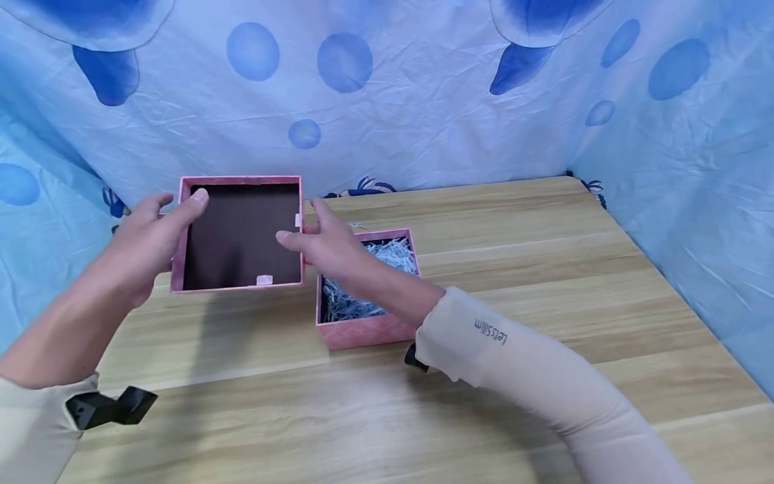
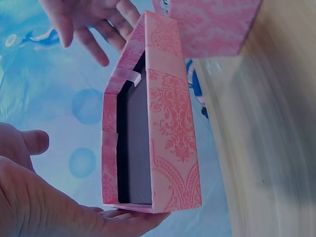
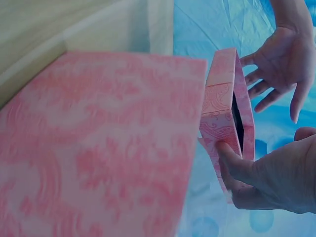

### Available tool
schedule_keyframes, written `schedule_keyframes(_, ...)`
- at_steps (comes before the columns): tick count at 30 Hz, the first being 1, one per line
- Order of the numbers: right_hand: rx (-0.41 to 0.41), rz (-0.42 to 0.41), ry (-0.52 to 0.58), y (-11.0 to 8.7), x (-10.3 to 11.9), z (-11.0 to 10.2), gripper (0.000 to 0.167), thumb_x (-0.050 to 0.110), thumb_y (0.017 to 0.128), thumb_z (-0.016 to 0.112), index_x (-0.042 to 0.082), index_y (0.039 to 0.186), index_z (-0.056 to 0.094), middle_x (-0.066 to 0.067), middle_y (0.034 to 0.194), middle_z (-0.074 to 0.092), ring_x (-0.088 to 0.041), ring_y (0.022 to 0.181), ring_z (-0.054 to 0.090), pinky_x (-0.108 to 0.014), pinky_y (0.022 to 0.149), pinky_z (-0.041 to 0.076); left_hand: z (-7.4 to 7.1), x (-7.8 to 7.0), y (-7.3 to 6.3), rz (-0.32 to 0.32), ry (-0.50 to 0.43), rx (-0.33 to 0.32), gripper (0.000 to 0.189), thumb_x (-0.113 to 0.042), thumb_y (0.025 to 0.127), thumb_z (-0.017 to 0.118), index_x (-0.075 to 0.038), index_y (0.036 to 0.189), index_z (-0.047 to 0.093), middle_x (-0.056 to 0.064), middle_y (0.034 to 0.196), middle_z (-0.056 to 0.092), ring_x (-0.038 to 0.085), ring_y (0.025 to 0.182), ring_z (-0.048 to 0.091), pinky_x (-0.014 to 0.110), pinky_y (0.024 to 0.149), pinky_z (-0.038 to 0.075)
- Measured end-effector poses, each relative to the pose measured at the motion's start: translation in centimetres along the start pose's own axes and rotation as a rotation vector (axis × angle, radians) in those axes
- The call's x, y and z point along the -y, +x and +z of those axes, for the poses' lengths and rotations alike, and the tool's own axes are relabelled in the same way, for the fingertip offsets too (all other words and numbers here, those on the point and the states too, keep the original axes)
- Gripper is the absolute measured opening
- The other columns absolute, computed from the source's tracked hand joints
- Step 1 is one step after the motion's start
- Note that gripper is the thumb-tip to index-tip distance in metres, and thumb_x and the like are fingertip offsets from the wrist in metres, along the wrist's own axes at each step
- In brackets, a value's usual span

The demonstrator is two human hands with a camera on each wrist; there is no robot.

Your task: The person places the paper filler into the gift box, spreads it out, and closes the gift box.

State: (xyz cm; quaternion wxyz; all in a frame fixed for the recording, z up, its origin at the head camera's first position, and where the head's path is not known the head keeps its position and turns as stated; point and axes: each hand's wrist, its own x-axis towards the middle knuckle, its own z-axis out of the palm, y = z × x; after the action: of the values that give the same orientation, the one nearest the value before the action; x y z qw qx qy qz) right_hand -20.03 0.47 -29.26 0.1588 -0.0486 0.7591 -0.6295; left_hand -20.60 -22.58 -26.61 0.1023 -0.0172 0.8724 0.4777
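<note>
A pink patterned box lid is raised on its side at the left in the head view, its dark inside facing me. Pale ribbon ends fold over its rim. My left hand supports its left end with straight fingers; in the left wrist view the thumb stands off from it. On the opposite end, my right hand touches the lid with extended fingers, its thumb held away from the dark panel. Both hands bear the lid between them. The matching pink box, partly behind my right forearm, holds light blue shredded paper.
A wood-grain table lies under everything. Blue patterned sheeting hangs behind it and along the sides. A few paper shreds lie on the table just behind the box.
</note>
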Motion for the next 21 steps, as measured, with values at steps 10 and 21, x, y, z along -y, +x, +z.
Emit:
schedule_keyframes(10, -0.003, -0.003, 0.068, -0.2, 0.3, -2.8, 0.077, 0.026, 0.096, 0.06, 0.021, 0.155, 0.012, -0.011, 0.137, 0.046, -0.027, 0.12, 0.055, -0.041, 0.105, 0.04, 1.3, -2.0, 0.7, 0.033, -0.085, 0.013, 0.097, -0.064, 0.093, 0.036, -0.007, 0.15, -0.018, 0.019, 0.158, -0.012, 0.042, 0.143, 0.003, 0.069, 0.105, 0.019)
schedule_keyframes(21, -0.03, -0.045, 0.096, -0.6, 1.0, -4.6, 0.075, 0.024, 0.096, 0.059, 0.019, 0.155, 0.014, -0.008, 0.135, 0.044, -0.021, 0.125, 0.048, -0.041, 0.107, 0.038, 1.7, -3.8, 1.0, 0.074, -0.15, 0.03, 0.091, -0.062, 0.093, 0.037, -0.009, 0.154, -0.005, 0.018, 0.155, 0.013, 0.042, 0.141, 0.016, 0.065, 0.107, 0.023)
